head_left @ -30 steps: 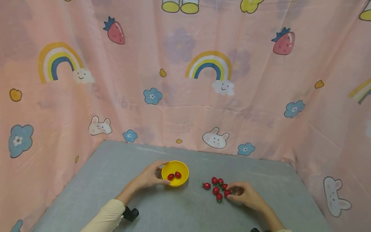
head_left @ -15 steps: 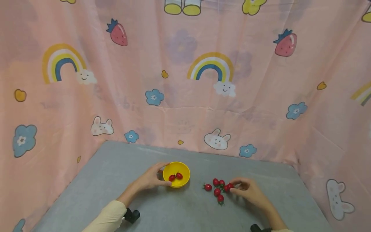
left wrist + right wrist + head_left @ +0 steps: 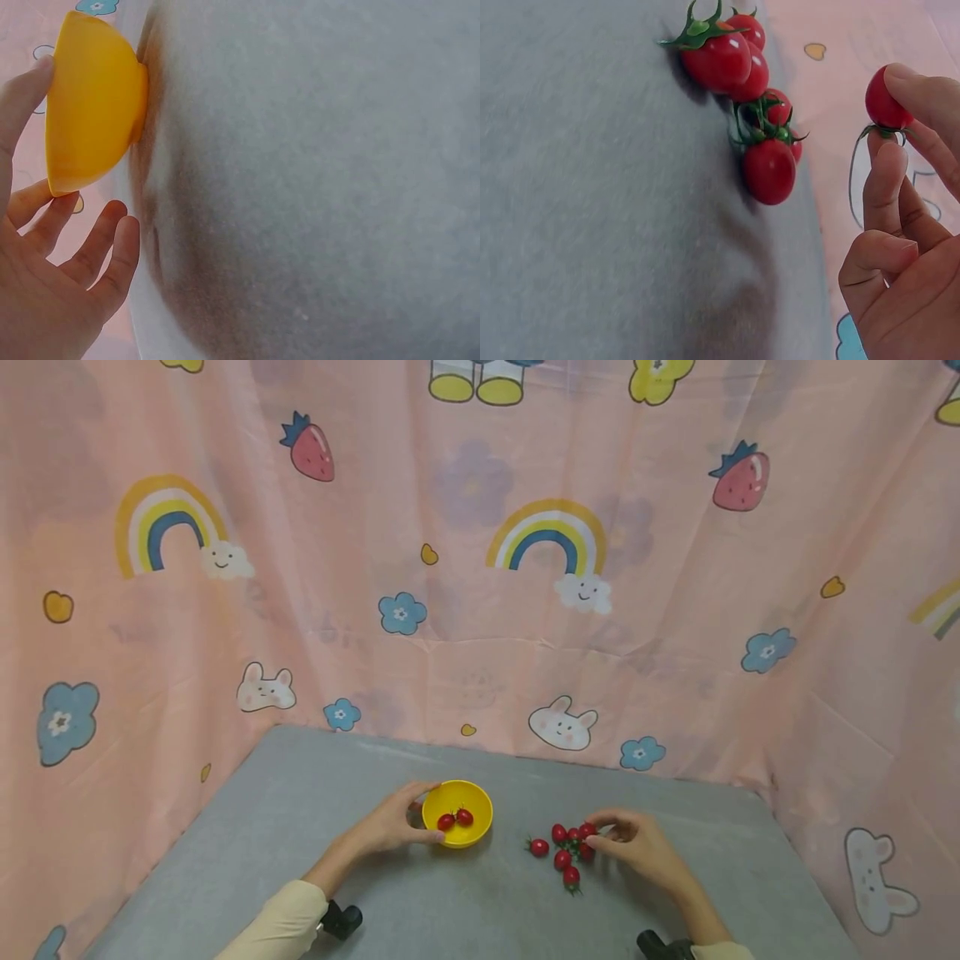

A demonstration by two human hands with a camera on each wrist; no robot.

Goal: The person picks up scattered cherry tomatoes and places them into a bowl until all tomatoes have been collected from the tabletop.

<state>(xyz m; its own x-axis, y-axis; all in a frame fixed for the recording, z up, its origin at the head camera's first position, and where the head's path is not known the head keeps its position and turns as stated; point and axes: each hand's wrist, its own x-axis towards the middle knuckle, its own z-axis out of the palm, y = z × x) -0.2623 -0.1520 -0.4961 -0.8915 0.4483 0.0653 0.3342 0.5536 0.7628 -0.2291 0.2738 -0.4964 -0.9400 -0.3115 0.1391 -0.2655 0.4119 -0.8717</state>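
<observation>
In the head view my left hand [image 3: 388, 822] holds the left side of a yellow bowl [image 3: 476, 799], thumb and fingers at its rim. The bowl stands upright on the table. Two red cherry tomatoes [image 3: 464, 817] lie inside it. To the right, my right hand [image 3: 639, 847] is over the edge of a group of several cherry tomatoes [image 3: 562, 859]. The right wrist view shows it pinching one cherry tomato [image 3: 886, 103] between thumb and fingers, raised off the table, green stem end downward. More tomatoes with green calyxes [image 3: 769, 171] lie beside it.
The grey table [image 3: 450, 910] ends at the back against a pink printed curtain [image 3: 465, 677]. One cherry tomato [image 3: 538, 848] lies a little left of the group, toward the bowl. A black wrist camera [image 3: 341, 920] sits at the left sleeve.
My right hand has picked a cherry tomato from the right edge of the group and lifted it. The left hand keeps its hold on the bowl. The head view has shifted slightly.
</observation>
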